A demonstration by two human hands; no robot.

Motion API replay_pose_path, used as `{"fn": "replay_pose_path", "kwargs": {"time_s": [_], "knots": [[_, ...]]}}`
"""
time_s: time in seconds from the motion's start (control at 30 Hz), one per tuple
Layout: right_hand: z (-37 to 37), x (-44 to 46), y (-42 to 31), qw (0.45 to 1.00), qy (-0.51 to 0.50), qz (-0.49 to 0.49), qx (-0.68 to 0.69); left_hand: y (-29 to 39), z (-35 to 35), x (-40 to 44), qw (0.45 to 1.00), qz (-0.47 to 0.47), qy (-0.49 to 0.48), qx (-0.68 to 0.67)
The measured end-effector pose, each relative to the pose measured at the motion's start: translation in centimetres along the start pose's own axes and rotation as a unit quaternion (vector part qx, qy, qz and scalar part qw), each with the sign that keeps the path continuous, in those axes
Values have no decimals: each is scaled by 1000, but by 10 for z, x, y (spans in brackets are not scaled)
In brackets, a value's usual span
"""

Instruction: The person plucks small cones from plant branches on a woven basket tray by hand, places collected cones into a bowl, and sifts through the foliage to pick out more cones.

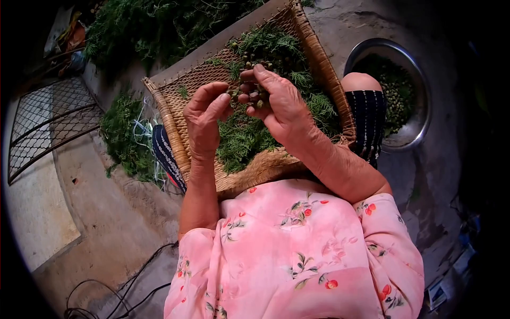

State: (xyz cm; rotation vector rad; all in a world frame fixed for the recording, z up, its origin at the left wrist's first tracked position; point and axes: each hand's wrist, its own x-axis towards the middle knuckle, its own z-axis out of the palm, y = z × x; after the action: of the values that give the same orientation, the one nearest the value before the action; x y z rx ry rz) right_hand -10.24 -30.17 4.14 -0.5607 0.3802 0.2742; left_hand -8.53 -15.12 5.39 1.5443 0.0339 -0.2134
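Note:
My right hand (281, 101) is cupped, its fingers curled around several small round green seed cones (260, 102). Close beside it, my left hand (207, 109) has thumb and forefinger pinched at a small green cone (232, 94), partly hidden by the fingertips. Both hands are over a wicker basket (325, 61) resting across my lap. Feathery evergreen sprigs (244, 143) lie in the basket below the hands, with more loose cones (260, 59) among the greenery toward its far end.
On the floor at right stands a metal basin (422, 127) containing many cones (396, 101). A large heap of green branches (154, 32) lies beyond the basket, with a smaller pile (125, 133) at left. A wire mesh rack (50, 119) and black cables (138, 274) are also at left.

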Motion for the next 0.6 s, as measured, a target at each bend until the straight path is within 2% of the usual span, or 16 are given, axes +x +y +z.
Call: {"fn": "replay_pose_path", "kwargs": {"time_s": [0.07, 0.1, 0.17, 0.2, 0.23, 0.3, 0.37, 0.43, 0.5, 0.53, 0.6], "knots": [[2, -4, -1, 1000, -4, 10, -2, 22, 17, -10, 996, 72, -44, 38], [3, -5, 0, 1000, -10, 23, -4, 24, 21, -8, 996, 70, -44, 38], [-1, 0, 4, 999, -32, 26, 23, 26, 25, -2, 955, 217, -135, 153], [-2, 2, 2, 998, -34, 31, 40, 30, 27, -4, 977, 146, -130, 85], [-2, 2, -1, 997, -35, 36, 56, 35, 28, -5, 990, 101, -86, 47], [-3, 0, -9, 996, -32, 55, 67, 28, 14, 10, 987, 132, -12, 90], [-4, 1, -12, 993, 6, 47, 112, 14, -1, 25, 988, 99, 44, 107], [-7, 3, -12, 990, 1, 41, 135, -16, -20, 42, 974, 45, 17, 219], [-7, 2, -16, 984, -15, 33, 176, -52, -32, 50, 961, 16, -25, 276], [-8, 4, -18, 982, 0, 30, 187, -64, -35, 53, 931, 24, -13, 365], [-10, 6, -23, 977, -10, 16, 212, -79, -35, 50, 891, 87, -16, 445]]}}
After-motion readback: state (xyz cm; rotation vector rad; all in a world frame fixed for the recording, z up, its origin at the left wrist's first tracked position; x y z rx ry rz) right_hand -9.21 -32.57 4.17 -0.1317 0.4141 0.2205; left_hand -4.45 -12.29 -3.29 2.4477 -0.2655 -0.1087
